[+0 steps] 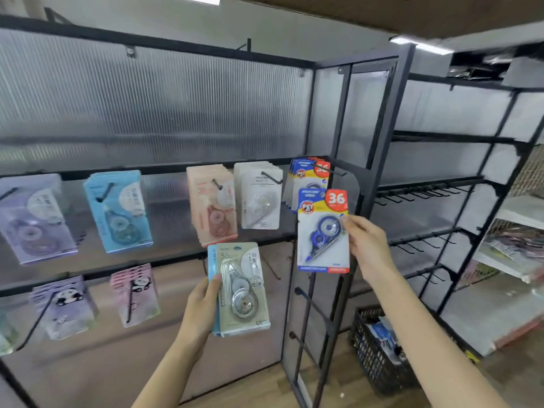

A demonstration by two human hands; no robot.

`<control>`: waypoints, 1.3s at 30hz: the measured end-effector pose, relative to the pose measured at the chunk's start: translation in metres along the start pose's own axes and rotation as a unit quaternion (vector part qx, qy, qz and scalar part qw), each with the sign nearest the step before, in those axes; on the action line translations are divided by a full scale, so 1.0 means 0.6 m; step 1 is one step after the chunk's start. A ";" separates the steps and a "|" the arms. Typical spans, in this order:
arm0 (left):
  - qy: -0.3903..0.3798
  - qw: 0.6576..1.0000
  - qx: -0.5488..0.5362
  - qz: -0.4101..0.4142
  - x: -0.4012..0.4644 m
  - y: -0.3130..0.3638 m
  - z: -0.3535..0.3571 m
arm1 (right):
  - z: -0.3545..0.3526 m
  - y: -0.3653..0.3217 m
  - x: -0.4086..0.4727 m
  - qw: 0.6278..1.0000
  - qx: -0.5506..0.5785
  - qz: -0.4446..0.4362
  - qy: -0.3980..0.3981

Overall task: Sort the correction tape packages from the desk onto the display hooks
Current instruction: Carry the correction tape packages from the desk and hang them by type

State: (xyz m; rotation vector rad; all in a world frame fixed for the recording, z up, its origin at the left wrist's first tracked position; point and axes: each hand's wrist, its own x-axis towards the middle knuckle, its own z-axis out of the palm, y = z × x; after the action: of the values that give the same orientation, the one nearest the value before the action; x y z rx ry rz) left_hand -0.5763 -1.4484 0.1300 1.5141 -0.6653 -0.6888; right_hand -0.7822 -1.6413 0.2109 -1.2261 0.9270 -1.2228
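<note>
right hand (363, 242): raised at the end of an outstretched forearm, pinching the right edge of a blue-and-yellow package (323, 231) between thumb and fingers, card upright and facing the camera.
blue-and-yellow package: blister card with a blue correction tape dispenser; red corner tab reads "36"; a round badge seems to read "pet"; the bottom strip lettering is too small to read. it is held just below and in front of the matching stack (306, 184).
matching stack: same blue-and-yellow cards, also marked "36", hanging on the rightmost hook (331, 169) of the middle row.
left hand (203, 304): lower, fingers curled round the left edge of a small held stack (240, 290) of packages, thumb on the front.
held stack: front card grey-green with a clear dispenser and a faint "36"; a light blue card sits behind it.
middle row, left to right: purple stack (35, 222), light blue stack (117, 210), pink stack (212, 204), white stack (259, 195) with a faint "36".
lower row: panda-print packs (63, 307), lilac and pink.
floor: black crate (374, 348) holding more packages.
</note>
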 end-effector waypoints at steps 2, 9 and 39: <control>0.011 1.000 -0.006 -0.003 0.004 0.003 0.035 | -0.027 -0.016 0.047 1.000 -0.003 -0.014 0.015; 0.057 0.998 -0.029 -0.002 0.009 0.014 0.122 | -0.061 -0.047 0.158 0.998 -0.033 -0.050 0.010; 0.177 0.983 -0.045 -0.004 0.001 0.032 0.108 | 0.092 0.040 0.250 0.991 -0.078 0.055 0.099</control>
State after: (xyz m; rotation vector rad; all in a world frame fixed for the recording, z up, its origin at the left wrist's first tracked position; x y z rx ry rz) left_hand -0.6252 -1.4916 0.1469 1.5058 -0.3540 -0.4326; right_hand -0.7011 -1.7814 0.2112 -1.1735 1.2404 -1.2165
